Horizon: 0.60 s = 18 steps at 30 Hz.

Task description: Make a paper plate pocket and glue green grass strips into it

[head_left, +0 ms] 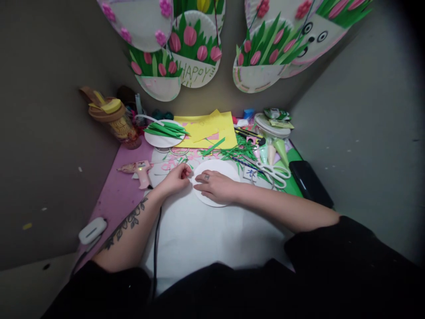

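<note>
A white paper plate [219, 168] lies flat on the white sheet [199, 230] in front of me. My right hand [215, 185] rests palm down on the plate, fingers spread, a ring on one finger. My left hand [176, 178] is at the plate's left rim, fingers curled and pinching the edge. A pink glue gun [141, 171] lies just left of my left hand, its cord running toward me.
Behind the plate are another plate with green paper leaves [164, 130], yellow paper sheets [209, 128], green scraps, white scissors [274, 172], paper cones [277, 150] and a black case [308, 182]. A jar [116, 119] stands back left. Tulip plate crafts [194, 48] hang on the wall.
</note>
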Tool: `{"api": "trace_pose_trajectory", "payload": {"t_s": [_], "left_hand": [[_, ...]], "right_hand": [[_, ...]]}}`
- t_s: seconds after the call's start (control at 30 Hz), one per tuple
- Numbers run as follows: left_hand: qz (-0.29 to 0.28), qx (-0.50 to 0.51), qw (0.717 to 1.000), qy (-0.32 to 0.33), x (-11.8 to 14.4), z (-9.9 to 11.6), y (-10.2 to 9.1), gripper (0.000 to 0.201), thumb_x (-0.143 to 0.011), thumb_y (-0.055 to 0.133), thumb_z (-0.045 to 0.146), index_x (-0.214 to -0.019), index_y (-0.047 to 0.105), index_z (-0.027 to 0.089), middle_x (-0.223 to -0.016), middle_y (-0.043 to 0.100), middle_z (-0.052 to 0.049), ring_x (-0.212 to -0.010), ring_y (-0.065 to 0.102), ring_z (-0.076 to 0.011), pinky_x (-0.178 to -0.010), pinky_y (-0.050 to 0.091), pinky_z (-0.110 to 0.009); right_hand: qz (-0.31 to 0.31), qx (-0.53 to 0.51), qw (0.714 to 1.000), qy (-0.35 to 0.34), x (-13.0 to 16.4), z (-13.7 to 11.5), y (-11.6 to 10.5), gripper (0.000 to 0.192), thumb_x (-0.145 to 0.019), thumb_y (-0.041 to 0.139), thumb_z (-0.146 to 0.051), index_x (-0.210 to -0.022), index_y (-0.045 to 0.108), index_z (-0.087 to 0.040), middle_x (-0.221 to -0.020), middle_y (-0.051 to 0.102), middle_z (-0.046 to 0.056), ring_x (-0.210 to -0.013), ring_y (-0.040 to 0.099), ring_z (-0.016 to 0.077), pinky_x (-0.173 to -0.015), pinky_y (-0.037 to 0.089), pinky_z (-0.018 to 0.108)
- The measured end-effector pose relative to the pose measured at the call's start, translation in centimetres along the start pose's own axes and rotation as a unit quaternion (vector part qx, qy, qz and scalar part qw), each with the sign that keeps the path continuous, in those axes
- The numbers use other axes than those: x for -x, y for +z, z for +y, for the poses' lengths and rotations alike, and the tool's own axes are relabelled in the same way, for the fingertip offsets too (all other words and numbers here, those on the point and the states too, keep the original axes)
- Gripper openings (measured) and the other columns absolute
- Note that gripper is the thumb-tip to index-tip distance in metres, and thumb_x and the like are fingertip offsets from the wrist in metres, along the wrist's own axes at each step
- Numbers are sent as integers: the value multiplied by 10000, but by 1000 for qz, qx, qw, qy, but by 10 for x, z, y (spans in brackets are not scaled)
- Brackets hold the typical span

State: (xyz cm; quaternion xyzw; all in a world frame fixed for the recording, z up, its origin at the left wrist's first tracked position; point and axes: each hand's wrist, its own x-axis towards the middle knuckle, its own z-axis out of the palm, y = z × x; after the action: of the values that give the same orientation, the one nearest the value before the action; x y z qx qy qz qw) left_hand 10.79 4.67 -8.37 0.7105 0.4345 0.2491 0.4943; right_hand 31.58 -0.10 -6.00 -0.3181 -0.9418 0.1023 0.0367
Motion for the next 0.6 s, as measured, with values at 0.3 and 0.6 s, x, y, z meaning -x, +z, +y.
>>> {"api": "trace_pose_trajectory", "payload": {"t_s": [0.3, 0.6], "left_hand": [[-3, 7, 1000, 1, 1, 2, 1, 239, -617, 543, 145, -850, 503, 181, -772, 489, 30, -680, 459, -118, -625, 375, -243], [-1, -15, 1000, -6, 0, 5, 1, 261, -621, 606, 235, -852, 495, 188, -771, 495, 31, -688, 473, -130, -640, 379, -259]], "right_hand": [[114, -78, 990, -1, 20, 9, -8, 346, -912, 511, -255, -1234, 625, -206, -1282, 576, 140, -1152, 477, 293, -969, 411, 508], [84, -102, 982, 132, 39, -14, 7, 555, -783, 689, -291, -1308, 560, -167, -1363, 482, 176, -1227, 399, 342, -1018, 383, 523]]}}
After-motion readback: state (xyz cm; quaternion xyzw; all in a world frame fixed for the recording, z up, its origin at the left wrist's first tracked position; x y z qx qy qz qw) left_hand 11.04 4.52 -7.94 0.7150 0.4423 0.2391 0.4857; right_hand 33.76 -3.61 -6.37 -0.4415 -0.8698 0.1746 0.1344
